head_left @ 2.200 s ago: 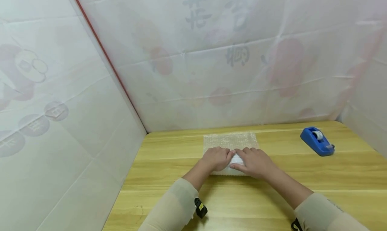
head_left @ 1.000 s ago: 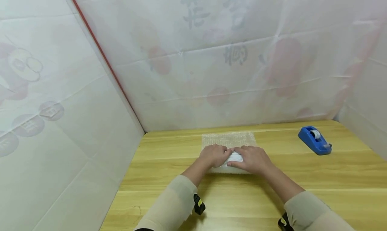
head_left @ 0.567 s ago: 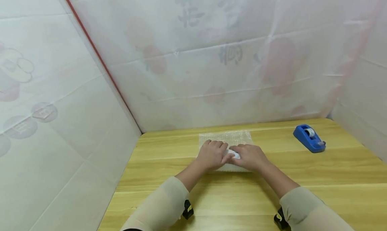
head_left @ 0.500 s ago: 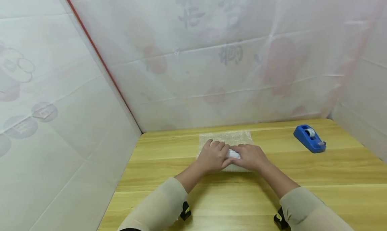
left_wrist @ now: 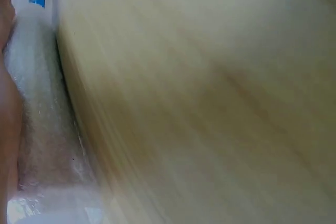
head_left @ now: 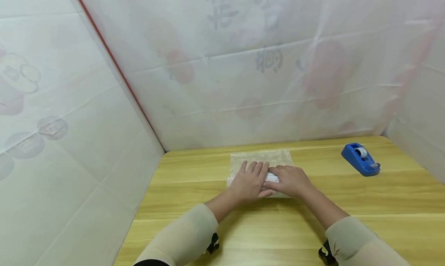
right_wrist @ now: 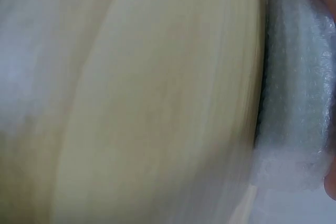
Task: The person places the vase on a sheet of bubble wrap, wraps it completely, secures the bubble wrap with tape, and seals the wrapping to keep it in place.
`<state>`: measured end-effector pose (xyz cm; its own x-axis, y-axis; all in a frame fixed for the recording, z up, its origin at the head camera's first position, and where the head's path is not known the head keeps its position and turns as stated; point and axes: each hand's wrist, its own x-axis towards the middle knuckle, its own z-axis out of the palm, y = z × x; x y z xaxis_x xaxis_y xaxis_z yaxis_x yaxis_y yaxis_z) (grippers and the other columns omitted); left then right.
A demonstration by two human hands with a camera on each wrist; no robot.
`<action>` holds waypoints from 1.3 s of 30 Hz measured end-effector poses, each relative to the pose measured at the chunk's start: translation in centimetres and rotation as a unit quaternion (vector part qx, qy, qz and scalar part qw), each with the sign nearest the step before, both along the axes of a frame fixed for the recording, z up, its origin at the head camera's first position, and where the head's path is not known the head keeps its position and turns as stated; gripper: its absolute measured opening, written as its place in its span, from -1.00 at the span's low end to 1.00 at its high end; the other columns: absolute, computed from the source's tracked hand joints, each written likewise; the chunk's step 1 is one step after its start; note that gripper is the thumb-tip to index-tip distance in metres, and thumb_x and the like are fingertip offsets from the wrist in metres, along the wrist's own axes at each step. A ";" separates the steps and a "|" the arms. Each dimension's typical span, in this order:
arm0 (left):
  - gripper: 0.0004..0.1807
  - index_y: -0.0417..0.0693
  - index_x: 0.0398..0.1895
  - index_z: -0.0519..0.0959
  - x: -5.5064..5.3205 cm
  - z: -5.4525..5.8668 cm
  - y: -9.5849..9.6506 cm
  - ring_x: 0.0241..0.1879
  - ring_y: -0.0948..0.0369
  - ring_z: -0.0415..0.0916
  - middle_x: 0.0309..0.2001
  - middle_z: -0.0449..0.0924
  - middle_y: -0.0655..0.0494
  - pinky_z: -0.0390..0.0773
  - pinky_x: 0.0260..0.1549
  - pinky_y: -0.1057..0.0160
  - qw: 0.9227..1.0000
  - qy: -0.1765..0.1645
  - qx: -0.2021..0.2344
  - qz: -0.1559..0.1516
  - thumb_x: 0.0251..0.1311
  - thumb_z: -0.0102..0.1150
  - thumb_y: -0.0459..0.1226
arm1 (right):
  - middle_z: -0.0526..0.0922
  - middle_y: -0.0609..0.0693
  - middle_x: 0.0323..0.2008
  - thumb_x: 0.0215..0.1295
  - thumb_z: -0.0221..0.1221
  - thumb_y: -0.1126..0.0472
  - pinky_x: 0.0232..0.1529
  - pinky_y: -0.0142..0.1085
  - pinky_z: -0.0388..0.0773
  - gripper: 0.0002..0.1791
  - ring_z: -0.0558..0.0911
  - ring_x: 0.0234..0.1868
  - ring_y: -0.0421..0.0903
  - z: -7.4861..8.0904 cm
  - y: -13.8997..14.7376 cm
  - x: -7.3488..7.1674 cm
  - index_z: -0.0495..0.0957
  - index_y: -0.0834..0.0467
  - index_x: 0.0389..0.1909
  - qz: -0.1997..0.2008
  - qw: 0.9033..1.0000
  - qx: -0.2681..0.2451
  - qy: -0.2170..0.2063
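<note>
White sheeting (head_left: 222, 88), faintly printed with characters and pinkish shapes, is walling in the scene at the back and both sides, a red strip (head_left: 114, 59) running down the left corner. Below it, a wood-grain table (head_left: 274, 231) is filling the lower part of the head view. Two beige sleeves (head_left: 185, 231) are reaching in from the near edge. Between the hands, bubble wrap (head_left: 262, 156) is lying on the table, its far part spreading flat beyond the fingers and its near part bulging into a rounded, layered edge, as both wrist views are showing. Across its left portion the left hand (head_left: 247, 185) is resting, fingers straight and pointing away, thumb stretching towards the other hand — pressing rather than gripping. At the right end the right hand (head_left: 291, 181) is holding the bubble wrap in a narrow grip, fingers bending over the far side and thumb lying along the near side. Well apart to the right, a blue tape dispenser (head_left: 363, 163) is standing near the back of the table. Small black devices (head_left: 213, 243) are hanging under the sleeves. A roll of tape (head_left: 362, 152) is sitting in the dispenser, and a white patch (head_left: 272, 177) is showing between right thumb and forefinger — what it is, I cannot tell.
</note>
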<state>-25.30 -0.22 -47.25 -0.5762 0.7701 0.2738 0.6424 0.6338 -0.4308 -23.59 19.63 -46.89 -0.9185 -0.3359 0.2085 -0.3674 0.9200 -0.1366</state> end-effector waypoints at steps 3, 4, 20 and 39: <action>0.08 -0.01 0.53 0.01 -0.4 0.1 0.1 0.30 0.04 0.37 0.38 0.32 0.07 0.46 0.18 -0.10 0.995 -0.086 0.022 0.035 0.17 -0.64 0.53 | 0.70 0.00 0.01 0.22 -0.10 -0.56 -0.27 -0.05 0.58 -0.21 0.68 -0.03 0.05 0.0 0.0 0.1 0.55 -0.12 0.22 -0.002 1.000 0.005 0.000; 0.10 0.01 0.53 0.02 -0.5 0.2 0.2 0.27 0.04 0.40 0.37 0.34 0.08 0.52 0.11 -0.07 0.992 -0.112 0.027 0.045 0.14 -0.66 0.55 | 0.69 0.01 0.03 0.24 -0.13 -0.55 -0.23 -0.02 0.59 -0.22 0.67 0.00 0.06 0.1 0.0 0.1 0.55 -0.12 0.22 -0.002 1.000 0.004 -0.003; -0.10 0.15 0.11 0.45 -1.8 1.2 1.2 -0.43 0.28 0.49 -0.41 0.54 0.23 0.49 -0.50 0.27 0.975 -0.214 0.045 0.036 0.21 -0.65 0.51 | 0.69 0.00 -0.01 0.51 -0.18 -0.24 0.21 0.27 0.29 -0.46 0.57 0.12 0.12 0.8 0.8 -0.2 0.62 -0.04 0.10 0.046 0.996 0.013 0.075; 0.08 0.16 0.48 0.24 -3.1 1.6 1.1 0.03 0.16 0.62 0.07 0.66 0.13 0.60 -0.10 0.16 0.954 -0.289 0.035 0.078 0.14 -0.84 0.54 | 0.53 0.23 0.16 -0.20 0.17 -0.65 0.11 0.17 0.45 0.30 0.51 0.16 0.23 -0.6 0.1 1.2 0.25 0.19 0.44 0.104 0.977 0.076 0.168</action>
<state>-28.38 0.91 -45.69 -0.7523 0.6544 -0.0758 0.6555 0.7551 0.0130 -22.37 19.72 -47.49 -0.7154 -0.5585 0.4199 -0.5496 0.8209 0.1553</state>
